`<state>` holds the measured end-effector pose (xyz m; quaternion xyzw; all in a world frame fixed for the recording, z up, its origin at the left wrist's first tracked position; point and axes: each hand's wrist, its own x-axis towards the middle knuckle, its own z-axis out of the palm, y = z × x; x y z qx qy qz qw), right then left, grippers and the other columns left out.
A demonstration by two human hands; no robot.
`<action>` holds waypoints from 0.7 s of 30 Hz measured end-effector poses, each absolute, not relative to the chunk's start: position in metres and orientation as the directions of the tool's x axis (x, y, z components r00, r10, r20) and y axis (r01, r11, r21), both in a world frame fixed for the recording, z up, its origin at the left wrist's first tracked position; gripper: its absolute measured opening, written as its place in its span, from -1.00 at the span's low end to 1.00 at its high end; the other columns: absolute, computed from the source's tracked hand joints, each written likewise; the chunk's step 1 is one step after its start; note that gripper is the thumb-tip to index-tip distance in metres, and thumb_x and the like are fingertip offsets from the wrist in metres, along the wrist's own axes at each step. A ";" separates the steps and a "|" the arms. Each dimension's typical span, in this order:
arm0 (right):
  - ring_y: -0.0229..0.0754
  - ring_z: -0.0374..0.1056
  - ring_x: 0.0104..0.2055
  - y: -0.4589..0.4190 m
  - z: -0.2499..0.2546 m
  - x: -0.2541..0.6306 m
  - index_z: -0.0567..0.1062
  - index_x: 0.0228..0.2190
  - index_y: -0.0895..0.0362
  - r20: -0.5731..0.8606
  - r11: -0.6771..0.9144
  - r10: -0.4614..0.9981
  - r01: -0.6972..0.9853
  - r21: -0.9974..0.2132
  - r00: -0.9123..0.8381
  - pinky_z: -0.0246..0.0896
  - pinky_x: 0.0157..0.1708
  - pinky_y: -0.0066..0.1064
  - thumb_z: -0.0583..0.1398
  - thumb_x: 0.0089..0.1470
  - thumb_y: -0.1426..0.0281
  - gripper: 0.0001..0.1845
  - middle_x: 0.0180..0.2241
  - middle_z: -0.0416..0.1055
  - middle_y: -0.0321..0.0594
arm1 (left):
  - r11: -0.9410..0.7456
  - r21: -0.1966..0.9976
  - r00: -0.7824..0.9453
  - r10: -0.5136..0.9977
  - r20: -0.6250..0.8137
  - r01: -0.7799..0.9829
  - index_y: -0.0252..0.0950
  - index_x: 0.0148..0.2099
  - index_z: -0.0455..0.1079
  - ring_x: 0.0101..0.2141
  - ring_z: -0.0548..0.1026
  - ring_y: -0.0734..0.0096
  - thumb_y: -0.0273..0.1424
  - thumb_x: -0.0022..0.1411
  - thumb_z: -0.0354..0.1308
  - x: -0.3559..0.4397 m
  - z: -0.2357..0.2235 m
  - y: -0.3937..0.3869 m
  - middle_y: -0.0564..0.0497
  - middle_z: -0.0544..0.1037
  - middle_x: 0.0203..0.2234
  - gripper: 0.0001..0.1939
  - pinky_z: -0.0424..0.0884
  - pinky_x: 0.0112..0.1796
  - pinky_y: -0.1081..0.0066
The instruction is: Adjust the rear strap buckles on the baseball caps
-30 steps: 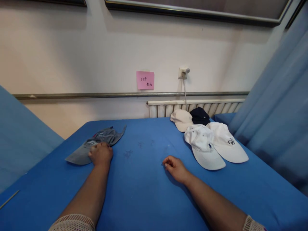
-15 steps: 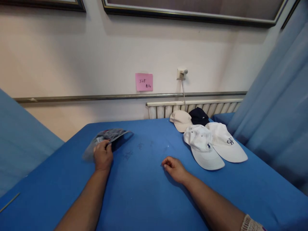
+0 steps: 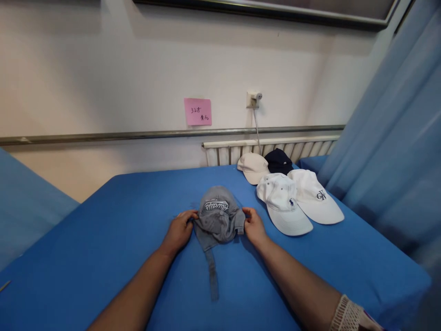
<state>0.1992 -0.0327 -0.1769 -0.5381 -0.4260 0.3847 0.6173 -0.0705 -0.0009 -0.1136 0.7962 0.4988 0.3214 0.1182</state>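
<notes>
A grey baseball cap with white lettering lies on the blue table cover between my hands. Its back strap hangs loose and stretches toward me. My left hand pinches the cap's left edge. At the opposite edge, beside the strap's buckle, my right hand has its fingers closed on the fabric. The cap's visor does not show from here.
To the right sit a white cap with a small horse logo, a white cap with dark letters, a beige cap and a navy cap. Behind the table are a radiator and a rail. Blue curtains hang at both sides.
The grey cap has moved from the left to the middle and now lies with its lettering in view. My right hand, empty before, has taken hold of its right edge.
</notes>
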 end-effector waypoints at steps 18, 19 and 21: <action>-0.29 0.30 -0.50 -0.053 -0.141 0.235 0.49 -0.47 0.10 0.172 0.181 0.982 0.150 -0.972 -0.074 0.16 -0.47 -0.48 0.14 -0.08 0.44 -0.89 -0.54 0.43 -0.36 | -0.671 0.520 0.607 0.727 0.320 0.529 -0.25 -0.12 0.44 -0.15 0.52 0.34 -0.54 0.27 0.01 -0.025 -0.080 -0.060 -0.03 0.58 -0.19 -0.77 0.42 -0.08 0.33; -0.29 0.31 -0.48 -0.055 -0.138 0.240 0.48 -0.46 0.11 0.148 0.175 0.975 0.166 -0.971 -0.166 0.16 -0.46 -0.48 0.14 -0.07 0.45 -0.89 -0.52 0.43 -0.35 | -0.661 0.548 0.640 0.720 0.269 0.513 -0.24 -0.13 0.44 -0.19 0.53 0.36 -0.55 0.26 0.00 -0.025 -0.078 -0.063 -0.01 0.58 -0.23 -0.76 0.42 -0.12 0.37; -0.30 0.28 -0.50 -0.060 -0.131 0.246 0.48 -0.42 0.12 0.093 0.165 0.948 0.218 -0.962 -0.304 0.13 -0.48 -0.49 0.16 -0.03 0.44 -0.91 -0.53 0.39 -0.36 | -0.647 0.587 0.706 0.687 0.174 0.486 -0.23 -0.15 0.45 -0.24 0.53 0.40 -0.56 0.25 0.00 -0.026 -0.074 -0.070 0.02 0.58 -0.26 -0.75 0.43 -0.17 0.41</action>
